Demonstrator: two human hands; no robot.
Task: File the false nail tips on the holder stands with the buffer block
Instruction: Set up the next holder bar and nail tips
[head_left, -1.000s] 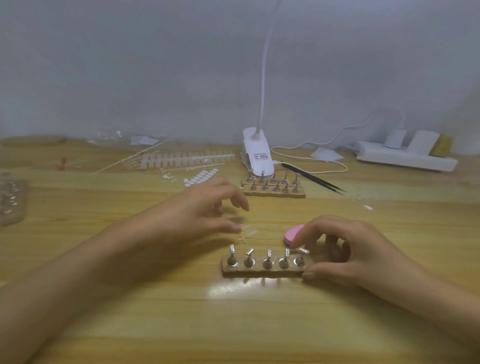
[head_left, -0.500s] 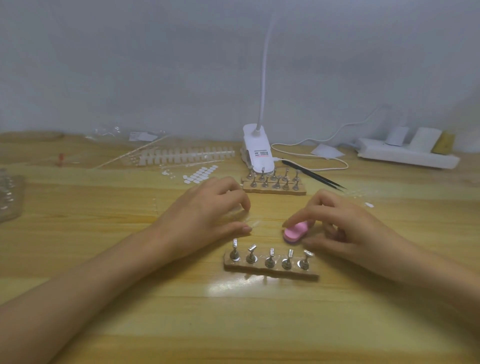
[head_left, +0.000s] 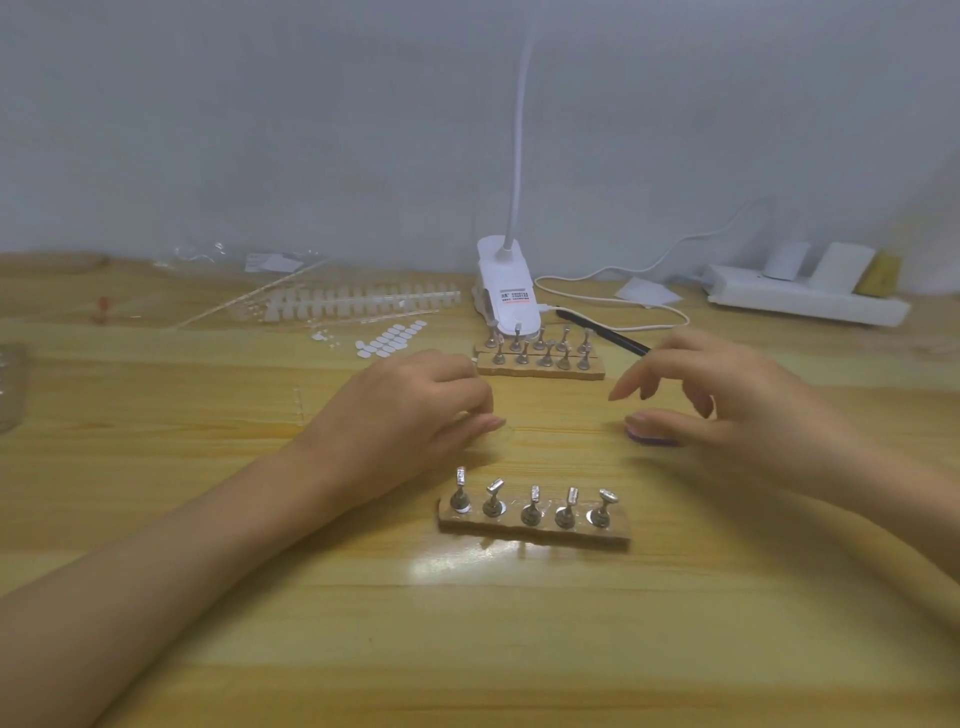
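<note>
Pink edge is all that shows of the buffer block, which lies on the tabletop under my right hand. My thumb lies along its top while the other fingers arch above it, loosely bent and not closed round it. My left hand is curled, thumb and forefinger tips close together. Something faint and clear smears at those tips, and I cannot tell whether I hold it or it just lies there. Nearer me, between my forearms, sits the holder stand, a wooden strip with five metal pegs. The nail tips on the pegs are small and pale, too blurred to tell their shape. A second set of stands sits farther back, against the base of a white clip lamp whose neck runs out of the top of the view. My right hand hides the near end of the black tweezers. At the left edge a clear container is cut off. The wood is light and glossy, with a patch of glare just in front of the near stand. Along the back lie a strip of spare tips, white oval stickers and a power strip, all below a plain grey-white wall.
</note>
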